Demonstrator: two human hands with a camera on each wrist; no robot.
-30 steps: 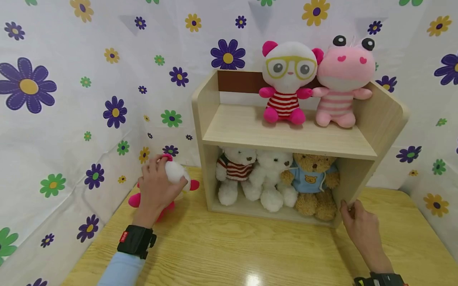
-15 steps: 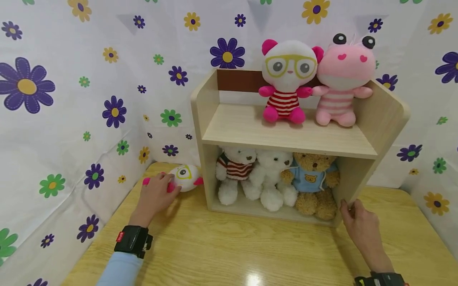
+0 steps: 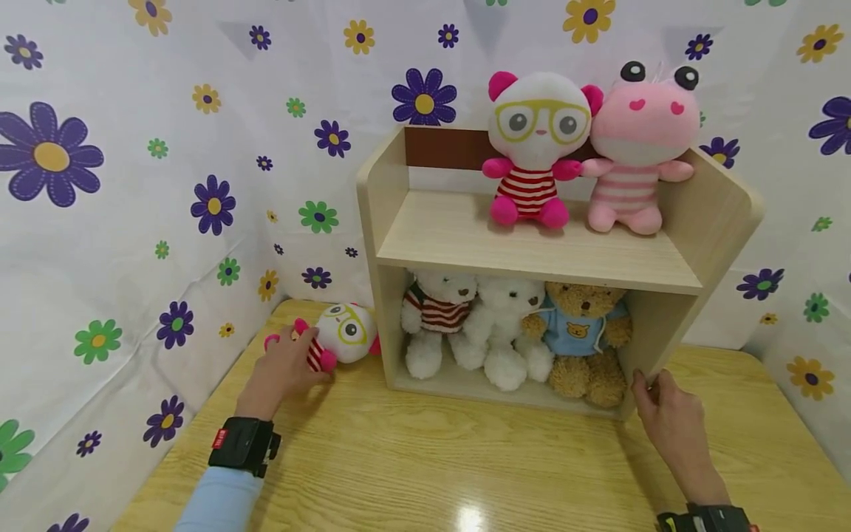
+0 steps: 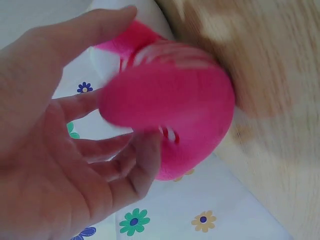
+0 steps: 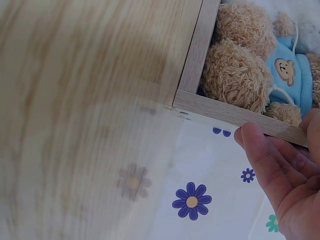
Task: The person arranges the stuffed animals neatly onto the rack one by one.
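Observation:
A plush panda (image 3: 349,332) with yellow glasses, pink limbs and a red striped body lies on its side on the table, left of a small wooden shelf. My left hand (image 3: 282,375) holds it around its lower body. In the left wrist view my thumb lies by its pink arm, and the curled fingers are at its pink feet (image 4: 170,100). My right hand (image 3: 674,425) grips the front edge of the shelf's right side panel (image 3: 654,347), low down. In the right wrist view the fingertips are right at that panel (image 5: 250,112).
A second plush panda (image 3: 530,193) and a pink plush hippo (image 3: 628,193) sit on the upper board. Below sit a white bear in a striped sweater (image 3: 439,314), a plain white bear (image 3: 507,332) and a brown bear in a blue hoodie (image 3: 577,336). Flowered cloth stands behind the table (image 3: 425,465).
My left hand has lowered the panda onto the table beside the shelf and shifted its grip down from the head. The panda has rolled so its face turns toward me. My right hand stays put.

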